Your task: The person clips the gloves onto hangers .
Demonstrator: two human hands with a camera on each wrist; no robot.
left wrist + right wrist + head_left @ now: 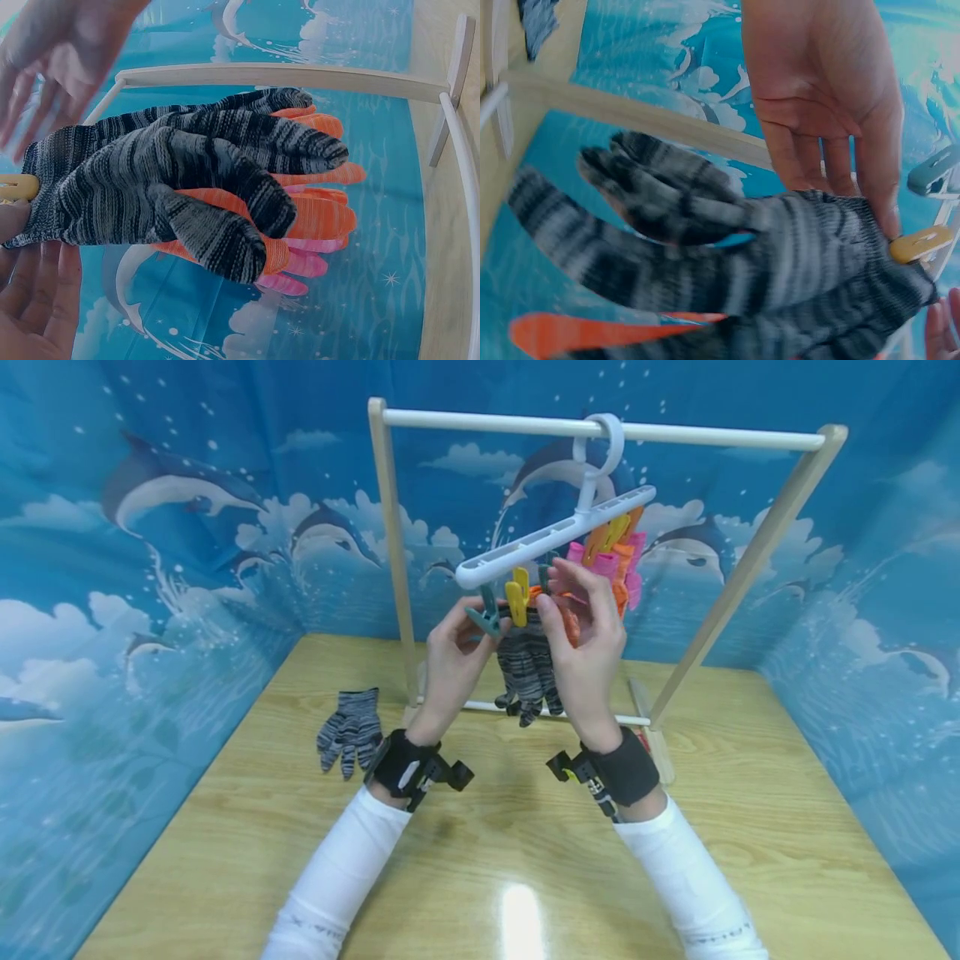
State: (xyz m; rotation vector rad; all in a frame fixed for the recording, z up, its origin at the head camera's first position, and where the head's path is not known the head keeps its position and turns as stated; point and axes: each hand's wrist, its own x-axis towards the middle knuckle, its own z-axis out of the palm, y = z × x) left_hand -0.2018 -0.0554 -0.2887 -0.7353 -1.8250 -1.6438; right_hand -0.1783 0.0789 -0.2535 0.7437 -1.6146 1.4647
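A striped black-and-grey knit glove [525,662] hangs fingers-down below the white hanger [558,537], a yellow clothespin [517,600] on its cuff. My left hand [456,656] pinches the cuff edge beside that clothespin, thumb in front and fingers behind, as the left wrist view shows. Next to its fingertips hangs a teal clothespin [487,614]. My right hand [588,643] is at the glove's other side, thumb and forefinger apart, near another dark green clothespin [544,577]. In the left wrist view this right hand [71,64] is blurred, fingers extended.
Orange gloves [319,217] and pink gloves [635,568] hang behind, with orange and yellow clothespins [606,539]. The hanger hooks over the white rail [697,435] of a wooden rack [750,568]. Another striped glove [351,732] lies on the table [480,877] at left.
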